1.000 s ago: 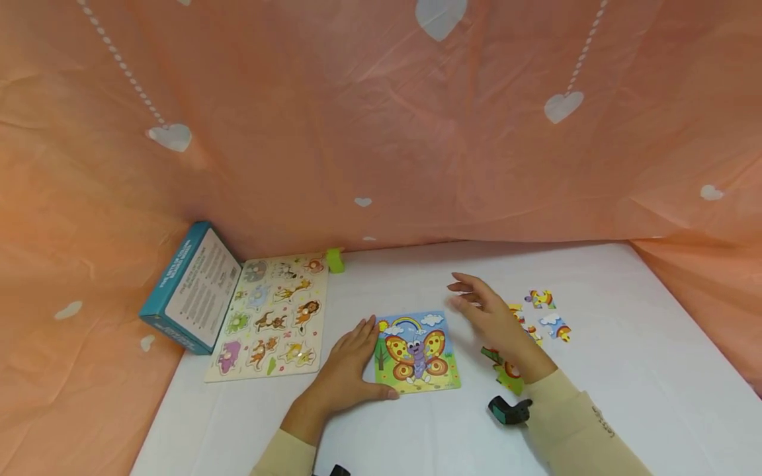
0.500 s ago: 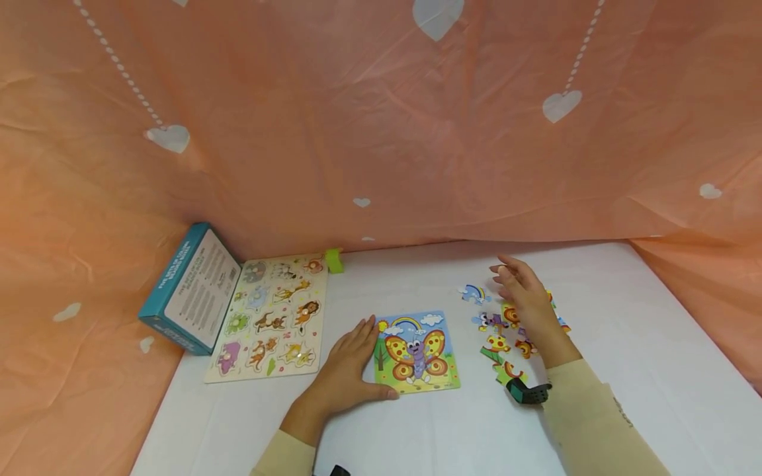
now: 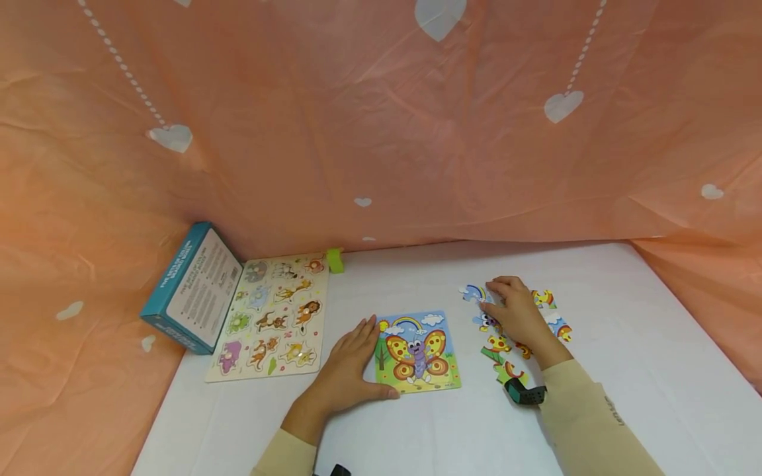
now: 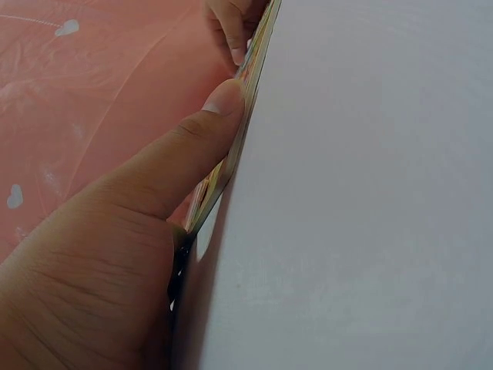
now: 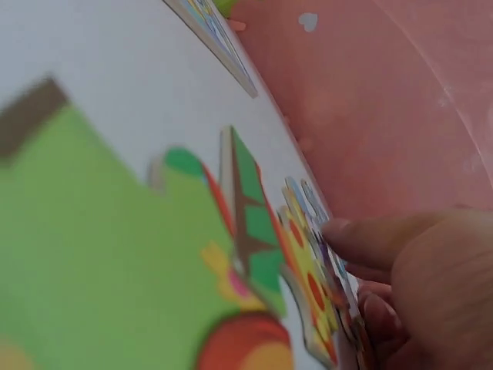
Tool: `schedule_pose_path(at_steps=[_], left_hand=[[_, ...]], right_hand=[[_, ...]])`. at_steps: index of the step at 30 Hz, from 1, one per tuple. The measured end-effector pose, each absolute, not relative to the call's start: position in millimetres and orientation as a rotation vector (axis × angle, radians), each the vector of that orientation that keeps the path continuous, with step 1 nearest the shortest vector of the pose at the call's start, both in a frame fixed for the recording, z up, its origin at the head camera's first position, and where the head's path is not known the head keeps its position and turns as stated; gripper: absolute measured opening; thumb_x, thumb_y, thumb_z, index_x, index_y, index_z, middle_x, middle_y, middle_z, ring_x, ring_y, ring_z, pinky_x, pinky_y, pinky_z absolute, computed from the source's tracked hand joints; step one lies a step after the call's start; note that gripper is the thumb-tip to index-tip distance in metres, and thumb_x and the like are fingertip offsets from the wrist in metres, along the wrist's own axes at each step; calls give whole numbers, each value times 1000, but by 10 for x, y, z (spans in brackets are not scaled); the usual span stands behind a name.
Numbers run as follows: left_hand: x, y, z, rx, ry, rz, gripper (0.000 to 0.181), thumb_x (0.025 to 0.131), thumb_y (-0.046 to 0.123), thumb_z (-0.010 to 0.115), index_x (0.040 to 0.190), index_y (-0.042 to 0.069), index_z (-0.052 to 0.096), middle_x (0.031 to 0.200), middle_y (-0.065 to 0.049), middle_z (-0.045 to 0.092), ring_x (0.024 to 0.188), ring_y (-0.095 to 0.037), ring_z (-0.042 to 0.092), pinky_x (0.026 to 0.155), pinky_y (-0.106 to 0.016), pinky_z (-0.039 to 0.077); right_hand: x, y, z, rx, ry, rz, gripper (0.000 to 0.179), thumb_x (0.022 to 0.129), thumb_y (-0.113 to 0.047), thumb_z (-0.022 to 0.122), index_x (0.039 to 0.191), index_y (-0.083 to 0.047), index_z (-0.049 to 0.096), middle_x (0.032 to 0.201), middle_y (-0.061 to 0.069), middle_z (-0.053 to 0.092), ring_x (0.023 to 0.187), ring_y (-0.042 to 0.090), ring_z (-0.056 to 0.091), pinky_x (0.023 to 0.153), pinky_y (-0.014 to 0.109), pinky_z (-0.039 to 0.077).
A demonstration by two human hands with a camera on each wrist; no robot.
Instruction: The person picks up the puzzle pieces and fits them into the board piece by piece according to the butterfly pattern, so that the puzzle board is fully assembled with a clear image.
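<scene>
My left hand [image 3: 348,367] lies along a square butterfly puzzle board [image 3: 417,354]. Its fingers rest at the board's left edge, and its thumb [image 4: 192,146] stretches along the near edge. On the right, my right hand [image 3: 518,317] is down over loose jigsaw pieces. Its thumb [image 5: 370,235] and bent fingertips reach the right side of a rainbow piece [image 3: 474,293]; I cannot tell whether they pinch a piece. A piece with a purple butterfly face [image 3: 487,322] shows just left of the thumb. Other pieces are hidden beneath this hand.
A yellow spotted piece [image 3: 497,343] and a green piece [image 3: 508,373] lie near my right wrist, below the hand. Beyond it lies a cloud piece [image 3: 556,325]. To the left are an animal knob puzzle [image 3: 280,354], a teal box [image 3: 193,291] and a small green block [image 3: 335,260].
My right hand has gone from beside the board rightward over the loose pieces, then come down onto them. The rainbow and face pieces came into sight. My left hand and the board stayed put.
</scene>
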State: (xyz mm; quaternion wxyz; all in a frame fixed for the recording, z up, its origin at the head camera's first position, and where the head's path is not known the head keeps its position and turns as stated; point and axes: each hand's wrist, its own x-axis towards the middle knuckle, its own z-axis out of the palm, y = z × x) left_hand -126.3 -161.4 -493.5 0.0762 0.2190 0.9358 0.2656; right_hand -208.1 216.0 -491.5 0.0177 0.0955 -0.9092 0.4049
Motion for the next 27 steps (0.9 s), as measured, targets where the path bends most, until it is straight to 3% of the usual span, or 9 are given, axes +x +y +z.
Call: schedule_pose_path(at_steps=[4,8,13,17,27], left_hand=[[-1266,-1607,-4938,656,2805,792,131,78,74,85,171,3,27,180,-6,10,166,-24,5,130,-51,10],[-1277,-1609,-4944,657,2810,786,131,78,74,85,171,3,27,180,-6,10,166,-24,5,130,-51,10],[-1280,-1607,-4951,664,2810,803,130,79,74,85,170,0,29,180,-8,13,166,-27,7,130,-54,12],[-1285,-1605,-4961,672,2810,813,130,79,73,85,170,-1,29,180,-9,13,166,-28,8,130,-55,12],[-1284,-1619,-4967,681,2809,805,132,78,75,85,170,0,27,180,-8,12,166,-28,7,130,-55,13]], right_hand=[[-2061,2122,-4892,251,-2795,1289,38,104,-10,75,133,11,63,146,35,48,130,53,50,108,66,45],[-2045,2111,-4887,208,-2749,1398,32,106,-6,72,133,6,61,130,26,60,117,43,60,102,58,51],[-2020,2110,-4882,204,-2681,1454,23,111,-8,65,133,0,67,111,13,69,101,30,65,86,37,55],[-1991,2086,-4835,206,-2584,1557,22,111,-8,65,131,-1,70,109,12,69,96,26,66,78,24,55],[-1898,1918,-4629,209,-2456,1893,27,110,-9,68,134,3,72,102,18,69,88,27,75,79,30,64]])
